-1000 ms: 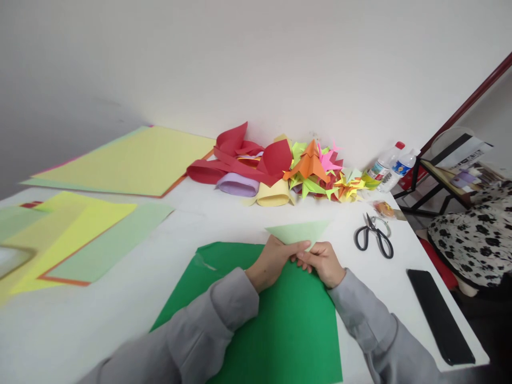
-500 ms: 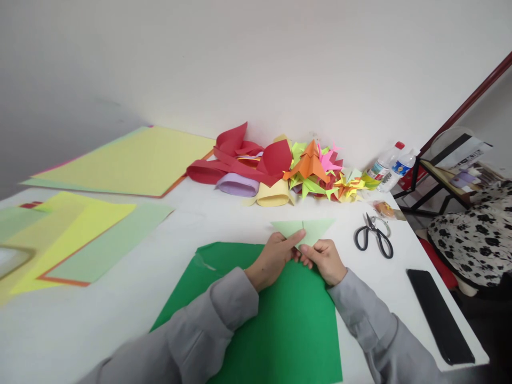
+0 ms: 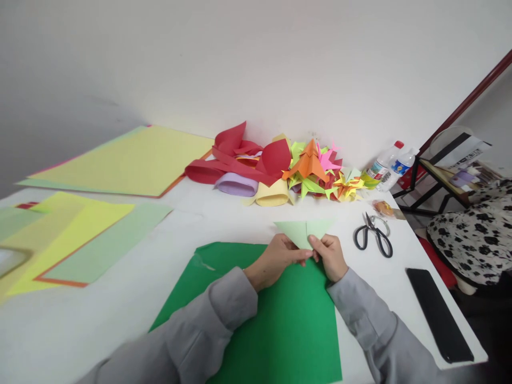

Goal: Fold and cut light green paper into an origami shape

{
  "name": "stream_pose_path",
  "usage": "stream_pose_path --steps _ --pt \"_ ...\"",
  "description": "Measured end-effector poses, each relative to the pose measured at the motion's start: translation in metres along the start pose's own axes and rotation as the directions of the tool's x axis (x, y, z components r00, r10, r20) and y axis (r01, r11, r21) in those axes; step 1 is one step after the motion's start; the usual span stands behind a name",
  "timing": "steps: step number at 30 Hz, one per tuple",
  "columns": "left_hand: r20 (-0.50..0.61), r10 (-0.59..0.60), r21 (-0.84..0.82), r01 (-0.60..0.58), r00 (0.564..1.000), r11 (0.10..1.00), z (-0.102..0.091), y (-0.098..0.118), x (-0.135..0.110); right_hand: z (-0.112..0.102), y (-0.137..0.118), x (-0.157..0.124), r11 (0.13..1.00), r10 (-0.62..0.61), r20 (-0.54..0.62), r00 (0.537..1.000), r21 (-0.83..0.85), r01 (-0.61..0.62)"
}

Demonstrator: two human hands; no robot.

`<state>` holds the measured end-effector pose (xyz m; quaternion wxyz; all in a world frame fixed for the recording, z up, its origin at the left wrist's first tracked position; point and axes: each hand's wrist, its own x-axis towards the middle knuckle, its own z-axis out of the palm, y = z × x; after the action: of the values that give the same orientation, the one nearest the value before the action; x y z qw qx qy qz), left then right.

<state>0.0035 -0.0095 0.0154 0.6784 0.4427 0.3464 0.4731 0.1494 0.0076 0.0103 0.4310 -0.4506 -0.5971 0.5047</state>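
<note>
- Left hand (image 3: 276,258) and right hand (image 3: 330,256) each pinch the bottom tip of a pale green folded paper triangle (image 3: 306,232), held over the far edge of a dark green paper sheet (image 3: 272,314)
- White tabletop (image 3: 132,298) meets a plain white wall (image 3: 256,64)
- Black scissors (image 3: 373,237) and a black phone (image 3: 438,320) lie toward the right edge
- A heap of colourful folded paper shapes (image 3: 316,173) sits at the far edge
</note>
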Motion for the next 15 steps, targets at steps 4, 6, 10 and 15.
stream_pose_path --steps 4,6,10,15 --pt "-0.017 -0.039 -0.083 0.038 0.999 0.996 -0.0008 -0.0051 0.0006 -0.0013 -0.0005 -0.0001 1.000 -0.017 -0.011 1.000 -0.017 0.017" --pt "-0.039 -0.044 -0.092 0.040 0.998 0.995 -0.0006 -0.0066 0.0009 -0.0010 0.0002 -0.0003 1.000 -0.017 0.021 1.000 0.003 0.017" --pt "-0.049 -0.040 -0.074 0.037 0.998 0.997 0.0003 -0.0063 0.0009 -0.0006 0.0032 -0.0002 0.997 0.010 0.051 0.999 0.072 -0.014" --pt "-0.006 -0.041 -0.076 0.040 0.999 0.996 0.0007 -0.0038 0.0006 -0.0015 0.0059 0.0017 0.995 0.062 0.014 0.998 0.077 -0.063"
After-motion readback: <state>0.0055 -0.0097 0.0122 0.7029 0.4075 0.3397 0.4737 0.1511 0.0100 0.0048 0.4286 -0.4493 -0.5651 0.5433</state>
